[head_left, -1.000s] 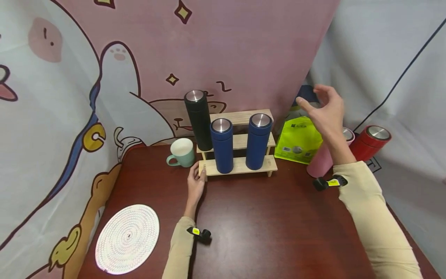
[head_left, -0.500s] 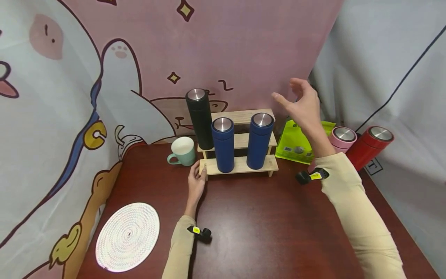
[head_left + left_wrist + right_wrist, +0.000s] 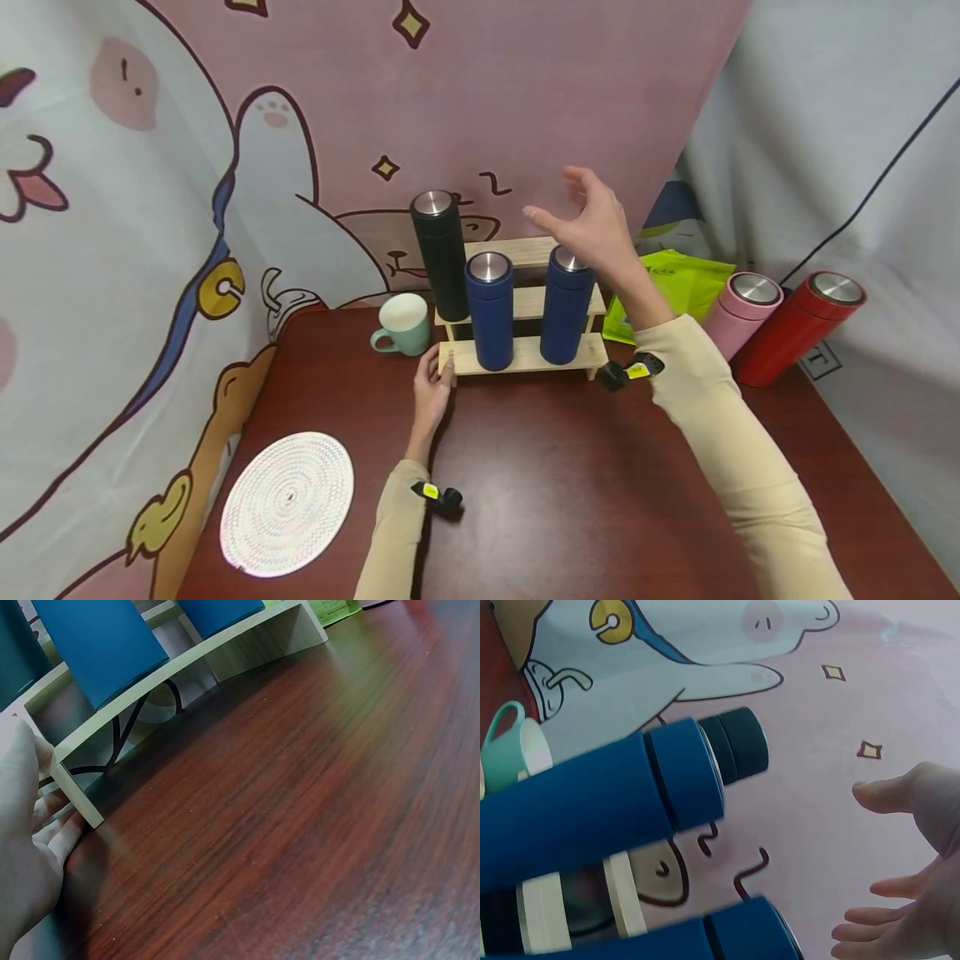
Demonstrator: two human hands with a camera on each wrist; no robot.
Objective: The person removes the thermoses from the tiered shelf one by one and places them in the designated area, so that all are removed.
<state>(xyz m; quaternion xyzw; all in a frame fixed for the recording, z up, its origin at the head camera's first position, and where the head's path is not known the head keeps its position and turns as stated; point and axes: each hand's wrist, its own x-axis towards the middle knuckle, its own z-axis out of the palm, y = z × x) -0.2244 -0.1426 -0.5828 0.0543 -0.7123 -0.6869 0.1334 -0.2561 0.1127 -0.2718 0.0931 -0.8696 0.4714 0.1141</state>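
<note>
A stepped wooden rack (image 3: 528,357) stands at the back of the table. My left hand (image 3: 431,387) holds the left end of its lowest step, thumb on top and fingers by the leg in the left wrist view. Two blue thermos flasks, the left one (image 3: 491,312) and the right one (image 3: 567,308), stand upright on that step. A black thermos flask (image 3: 440,258) stands on the step behind. My right hand (image 3: 596,225) hovers above the right blue flask with thumb and fingers spread, holding nothing. It hides part of that flask's steel lid.
A mint green mug (image 3: 405,325) stands left of the rack. A round woven mat (image 3: 288,504) lies at the front left. To the right are a lime green pouch (image 3: 667,287), a pink thermos flask (image 3: 738,312) and a red thermos flask (image 3: 798,329). Cloth hangings border the table.
My right hand has moved left, from in front of the pouch to above the right blue flask. The left hand stays on the rack. The view has shifted slightly.
</note>
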